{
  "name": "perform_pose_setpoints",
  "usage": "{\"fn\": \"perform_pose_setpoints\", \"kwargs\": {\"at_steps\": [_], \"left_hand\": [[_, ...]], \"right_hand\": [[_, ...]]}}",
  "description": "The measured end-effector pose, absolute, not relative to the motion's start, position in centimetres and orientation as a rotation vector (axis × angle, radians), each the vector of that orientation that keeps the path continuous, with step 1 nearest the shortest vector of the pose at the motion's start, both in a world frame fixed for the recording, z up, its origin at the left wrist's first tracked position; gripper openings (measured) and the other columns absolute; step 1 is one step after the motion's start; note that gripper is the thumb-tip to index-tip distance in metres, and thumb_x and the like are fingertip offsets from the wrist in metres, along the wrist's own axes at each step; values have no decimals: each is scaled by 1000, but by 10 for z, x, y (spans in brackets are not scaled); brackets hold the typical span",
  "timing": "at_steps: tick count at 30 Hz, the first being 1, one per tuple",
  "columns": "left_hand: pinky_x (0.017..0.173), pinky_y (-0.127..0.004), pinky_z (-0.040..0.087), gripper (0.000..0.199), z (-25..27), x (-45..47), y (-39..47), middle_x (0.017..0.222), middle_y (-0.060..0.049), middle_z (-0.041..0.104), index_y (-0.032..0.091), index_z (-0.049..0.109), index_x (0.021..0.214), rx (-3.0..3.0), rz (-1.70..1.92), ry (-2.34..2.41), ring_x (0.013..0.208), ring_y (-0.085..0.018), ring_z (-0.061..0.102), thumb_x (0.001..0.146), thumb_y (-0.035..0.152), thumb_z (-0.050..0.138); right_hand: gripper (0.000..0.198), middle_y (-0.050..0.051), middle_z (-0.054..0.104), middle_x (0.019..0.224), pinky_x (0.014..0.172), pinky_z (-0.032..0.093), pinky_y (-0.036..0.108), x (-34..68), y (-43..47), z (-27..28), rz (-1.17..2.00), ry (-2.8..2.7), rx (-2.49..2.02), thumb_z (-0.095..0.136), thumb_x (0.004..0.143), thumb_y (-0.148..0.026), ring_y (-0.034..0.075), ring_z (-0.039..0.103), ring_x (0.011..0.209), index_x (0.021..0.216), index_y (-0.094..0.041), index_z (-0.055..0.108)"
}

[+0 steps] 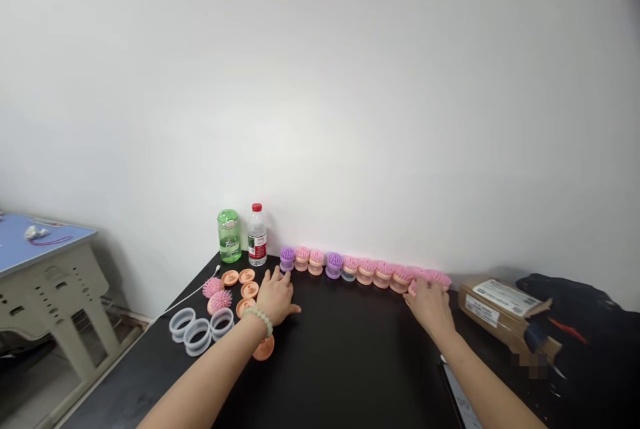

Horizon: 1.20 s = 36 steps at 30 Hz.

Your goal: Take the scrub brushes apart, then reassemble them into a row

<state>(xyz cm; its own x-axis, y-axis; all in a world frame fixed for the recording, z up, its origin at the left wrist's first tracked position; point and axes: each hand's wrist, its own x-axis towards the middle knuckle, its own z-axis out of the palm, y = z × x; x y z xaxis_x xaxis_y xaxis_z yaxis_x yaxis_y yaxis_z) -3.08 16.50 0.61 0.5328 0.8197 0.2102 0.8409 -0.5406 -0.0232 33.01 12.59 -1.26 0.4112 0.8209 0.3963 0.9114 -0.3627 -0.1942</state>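
Note:
A row of silicone scalp massage brushes (365,272), pink and purple with bristles up, stands along the wall. My right hand (431,303) is at the row's right end, its fingers curled round a pink scalp brush (413,287) and partly hiding it. My left hand (276,297), fingers spread, hovers over or rests on the table near the purple brush (287,259) at the left end; nothing shows in it. Beside that hand lie several orange round base parts (250,289), one of them partly covered by my wrist. Further left are pink bristle heads (220,301) and translucent rings (198,337).
A green bottle (229,237) and a red-capped water bottle (257,235) stand at the back left of the black table (340,355). To the right are an opened cardboard box (487,312), a dark bag (595,329) and a phone (460,394). A white cable (187,297) crosses the left edge.

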Motion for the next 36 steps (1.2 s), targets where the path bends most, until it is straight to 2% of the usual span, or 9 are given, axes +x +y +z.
{"fn": "perform_pose_setpoints", "kwargs": {"at_steps": [5, 10, 13, 16, 18, 21, 23, 30, 36], "left_hand": [[90, -46, 54, 32, -1, -36, 176, 126, -9, 61, 18, 59, 123, -2622, -218, -1563, 106, -24, 63, 95, 34, 60], [87, -44, 56, 29, 14, -42, 166, 122, -9, 63, 18, 61, 119, -2708, -359, -1515, 103, -22, 65, 94, 31, 61], [99, -51, 49, 19, 20, -31, 140, 115, -13, 68, 15, 67, 106, -2764, -517, -1414, 115, -31, 62, 86, 17, 68], [108, -47, 44, 57, 15, -12, 93, 142, -14, 53, 20, 51, 132, -2859, -664, -1278, 132, -30, 50, 80, 21, 75], [104, -46, 47, 69, 10, 0, 60, 137, -14, 55, 21, 46, 133, -2999, -959, -1183, 128, -30, 53, 74, 27, 81], [81, -38, 56, 44, 4, 10, 26, 103, -6, 66, 22, 53, 109, -3083, -1191, -1271, 94, -24, 66, 74, 26, 79], [69, -32, 54, 24, 1, 8, 16, 86, -1, 62, 22, 52, 94, -3076, -1247, -1299, 76, -19, 63, 80, 22, 72], [75, -35, 51, 16, -25, -16, 24, 98, -5, 61, 22, 54, 94, -2947, -1251, -1099, 88, -22, 61, 83, 13, 60], [59, -26, 48, 17, -22, -22, 33, 75, 3, 57, 22, 53, 83, -3198, -1065, -1132, 64, -15, 58, 74, 14, 65]], "right_hand": [[34, 33, 59, 107, 86, 44, 53, 330, 120, -7, -264, -1512, -2228, 60, 83, -20, 47, 59, 106, 111, -1, 58], [33, 24, 63, 110, 93, 44, 46, 312, 102, 6, -82, -1556, -2085, 61, 77, -21, 40, 58, 112, 107, -9, 56], [42, 12, 65, 113, 89, 49, 38, 288, 79, 15, 73, -1569, -1953, 63, 77, -28, 30, 64, 106, 116, -18, 51], [48, 5, 68, 102, 80, 53, 30, 253, 44, 19, 253, -1591, -1817, 66, 77, -35, 22, 69, 90, 120, -22, 51], [54, 3, 66, 102, 80, 53, 31, 229, 19, 18, 466, -1576, -1631, 70, 73, -32, 21, 68, 89, 122, -23, 51], [60, 3, 63, 107, 87, 52, 35, 200, -10, 12, 725, -1505, -1393, 71, 66, -19, 22, 65, 96, 123, -26, 53], [62, 3, 62, 111, 88, 52, 36, 186, -18, 4, 807, -1455, -1329, 71, 65, -16, 23, 64, 101, 123, -26, 53], [28, 1, 66, 92, 75, 53, 31, 159, -13, -18, 777, -1444, -1376, 71, 69, -17, 19, 64, 84, 96, -22, 65], [42, 2, 68, 112, 96, 48, 36, 169, -24, -12, 715, -1720, -1152, 79, 64, -9, 22, 62, 107, 100, -26, 69]]}}
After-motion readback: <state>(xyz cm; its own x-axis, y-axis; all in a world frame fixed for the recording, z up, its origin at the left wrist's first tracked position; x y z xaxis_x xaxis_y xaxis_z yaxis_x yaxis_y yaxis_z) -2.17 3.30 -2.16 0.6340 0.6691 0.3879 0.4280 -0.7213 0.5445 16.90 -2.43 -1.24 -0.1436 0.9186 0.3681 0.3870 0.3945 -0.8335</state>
